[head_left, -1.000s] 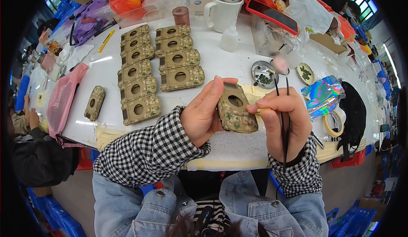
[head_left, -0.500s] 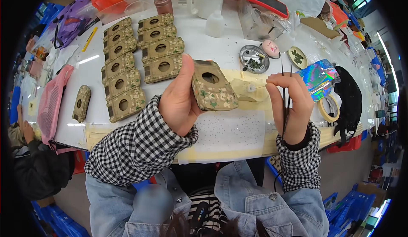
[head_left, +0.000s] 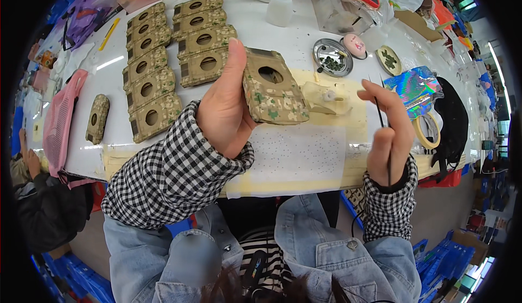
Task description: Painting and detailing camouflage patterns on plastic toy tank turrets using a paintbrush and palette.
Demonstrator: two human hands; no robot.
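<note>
My left hand (head_left: 224, 113) grips a camouflage-patterned block (head_left: 277, 99) with an oval hole in its upper face, holding it tilted above the table. The thumb lies along its left edge. In my right hand (head_left: 399, 121) is a pair of dark, slim tweezers (head_left: 389, 164), points upward, lying against the palm. Thumb and forefinger of that hand are apart. Between the hands, a pale lump with a small white piece on top (head_left: 329, 95) sits on yellowish tape. Nearer me lies a white sheet (head_left: 304, 161) dotted with tiny dark specks.
Similar camouflage blocks stand in two columns (head_left: 145, 90) at left, with a single one (head_left: 98, 119) apart. Beyond the right hand are a round metal dish (head_left: 333, 58) of small dark green bits, a cream dish (head_left: 389, 59), a shiny holographic pouch (head_left: 413, 91) and a tape roll (head_left: 427, 131).
My right thumb and forefinger have come apart from a pinch, and the tweezers have tilted. The left hand still holds the block, now slightly higher in view. The whole view has shifted a little.
</note>
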